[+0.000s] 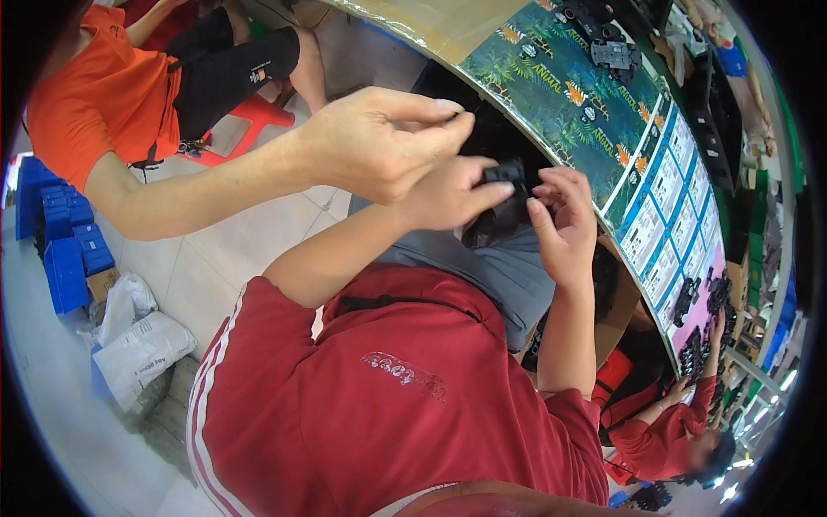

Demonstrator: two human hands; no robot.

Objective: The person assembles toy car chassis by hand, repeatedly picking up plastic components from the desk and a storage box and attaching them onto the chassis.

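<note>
My left hand [448, 196] is closed round a small black plastic part [506, 177], its thumb lying along the near side. The part is slightly blurred and its exact kind cannot be made out. Just to its right is my right hand [568, 220], with fingers curled but apart and nothing visible between them; the fingertips come close to the part. Another person's hand [392, 142] reaches in from the left above my left hand, thumb and finger pinched on something tiny and dark that I cannot make out.
On the right runs a table [551, 95] with printed sheets, a dark toy vehicle chassis [616, 56] and black parts [689, 302]. A person in orange [112, 95] sits at left; another in red [663, 435] works at lower right. Blue bins [65, 271] and a white bag [142, 358] stand left.
</note>
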